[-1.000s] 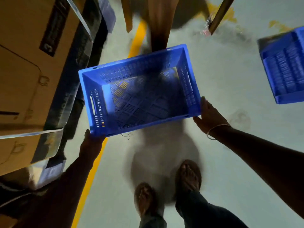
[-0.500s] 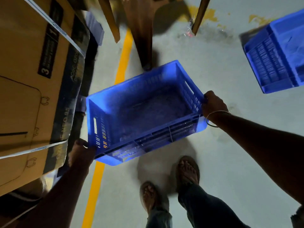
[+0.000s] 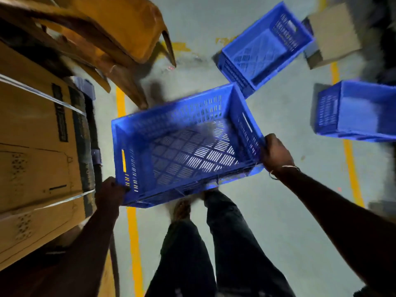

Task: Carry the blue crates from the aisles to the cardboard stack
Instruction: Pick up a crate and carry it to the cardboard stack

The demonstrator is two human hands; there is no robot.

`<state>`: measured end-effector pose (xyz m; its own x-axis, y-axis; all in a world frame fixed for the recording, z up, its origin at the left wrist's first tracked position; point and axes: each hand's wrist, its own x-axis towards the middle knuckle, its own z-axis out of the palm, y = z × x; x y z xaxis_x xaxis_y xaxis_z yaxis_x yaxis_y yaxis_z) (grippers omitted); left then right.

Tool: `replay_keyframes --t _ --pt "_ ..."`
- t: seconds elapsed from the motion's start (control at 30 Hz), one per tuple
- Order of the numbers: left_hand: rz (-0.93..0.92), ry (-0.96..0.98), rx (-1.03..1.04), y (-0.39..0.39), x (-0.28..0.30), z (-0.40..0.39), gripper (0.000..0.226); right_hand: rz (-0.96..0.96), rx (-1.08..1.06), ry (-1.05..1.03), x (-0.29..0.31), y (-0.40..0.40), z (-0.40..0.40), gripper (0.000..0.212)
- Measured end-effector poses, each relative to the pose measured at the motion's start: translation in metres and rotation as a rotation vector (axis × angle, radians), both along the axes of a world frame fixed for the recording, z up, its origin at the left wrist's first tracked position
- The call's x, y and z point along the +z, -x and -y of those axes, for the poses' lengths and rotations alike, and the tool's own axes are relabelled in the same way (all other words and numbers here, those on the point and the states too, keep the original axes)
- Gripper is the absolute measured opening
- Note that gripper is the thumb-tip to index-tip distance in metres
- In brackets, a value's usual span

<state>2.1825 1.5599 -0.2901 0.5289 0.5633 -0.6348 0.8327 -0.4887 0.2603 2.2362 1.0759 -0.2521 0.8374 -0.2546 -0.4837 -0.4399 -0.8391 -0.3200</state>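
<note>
The carried crate [image 3: 184, 146] hangs empty above the floor [image 3: 289, 189], long axis running hand to hand. Left hand [image 3: 110, 191] grips its near-left corner; right hand [image 3: 275, 152] grips the right end wall. Cardboard stack [image 3: 38, 151] lies just beside the left end. Two more crates [image 3: 265, 46] [image 3: 353, 110] sit right, with open floor between.
</note>
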Motion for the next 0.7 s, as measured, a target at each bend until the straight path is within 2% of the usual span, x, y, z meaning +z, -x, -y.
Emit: replay_keyframes --t 0.17,0.27,0.43,0.63,0.7 --pt "0.082 0.160 -0.006 -0.022 0.067 0.009 0.031 0.186 -0.203 0.001 0.089 0.102 0.012 0.023" --pt "0.182 0.172 -0.195 -0.035 0.078 0.004 0.035 0.260 -0.333 0.021 0.134 0.164 0.014 0.025" --pt "0.352 0.110 -0.525 -0.036 0.178 0.075 0.036 0.229 -0.490 0.038 0.184 0.264 0.022 0.024" --pt "0.553 0.137 -0.879 -0.034 0.227 0.165 0.039 0.304 -0.854 0.032 0.207 0.380 0.011 0.034" --pt "0.585 0.178 -0.927 -0.027 0.233 0.198 0.040 0.325 -0.964 0.023 0.210 0.419 0.009 0.035"
